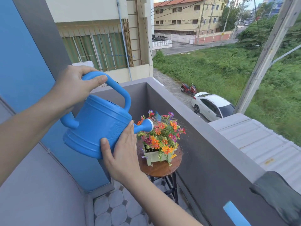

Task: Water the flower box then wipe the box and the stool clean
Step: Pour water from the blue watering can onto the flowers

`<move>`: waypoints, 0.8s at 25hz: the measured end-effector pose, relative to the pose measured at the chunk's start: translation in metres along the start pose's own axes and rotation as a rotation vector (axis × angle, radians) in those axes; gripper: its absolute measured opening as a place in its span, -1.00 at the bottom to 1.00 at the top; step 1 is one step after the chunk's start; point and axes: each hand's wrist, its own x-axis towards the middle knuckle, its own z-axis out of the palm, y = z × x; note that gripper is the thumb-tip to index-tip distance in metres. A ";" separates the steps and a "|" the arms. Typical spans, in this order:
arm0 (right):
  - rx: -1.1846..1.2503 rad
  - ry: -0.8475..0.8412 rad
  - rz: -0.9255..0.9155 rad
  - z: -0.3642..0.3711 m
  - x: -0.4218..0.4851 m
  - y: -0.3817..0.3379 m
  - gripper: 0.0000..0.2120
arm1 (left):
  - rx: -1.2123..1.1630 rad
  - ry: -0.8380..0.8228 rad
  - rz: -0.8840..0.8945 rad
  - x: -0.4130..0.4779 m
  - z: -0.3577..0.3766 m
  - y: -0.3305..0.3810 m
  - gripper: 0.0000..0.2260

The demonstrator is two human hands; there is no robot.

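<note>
Head view: blue watering can (97, 126) held up in both hands, tipped fwd & to the right, spout rose (149, 125) low w/ thin streams of water spraying out over the flowers (160, 137). Left hand (76, 86) is wrapped round the can's top handle, thumb laid along the upper side, fingers curled under. Right hand (123, 152) lies flat against the near right side of the can's body nr the base of the spout, fingers together & straight, thumb spread out under the bottom edge – supporting, not pinching.

Flower box (156, 156): pale green, sits on the round wooden stool (161, 168) at the far end of the balcony, just beside the grey parapet wall (203, 144) on the right. Box is packed w/ orange, red, pink & purple blooms hanging over its rim. Stool seat looks wet w/ droplets, tho glare makes that hard to confirm. Stool has dark metal legs on a tiled floor (114, 209).

Near right, a dark grey-green cloth (280, 193) lies draped over the parapet top. Blue wall (24, 70) on the left
</note>
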 end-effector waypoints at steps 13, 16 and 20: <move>-0.037 -0.123 0.010 0.016 -0.008 0.019 -0.10 | -0.216 0.196 -0.137 -0.048 0.000 -0.075 -0.94; -0.052 -0.123 -0.010 0.017 -0.003 0.031 -0.13 | -0.264 0.312 -0.192 -0.069 0.014 -0.087 -0.88; -0.044 -0.203 -0.058 0.024 0.008 0.053 -0.19 | -0.345 0.469 -0.296 -0.095 0.031 -0.113 -0.83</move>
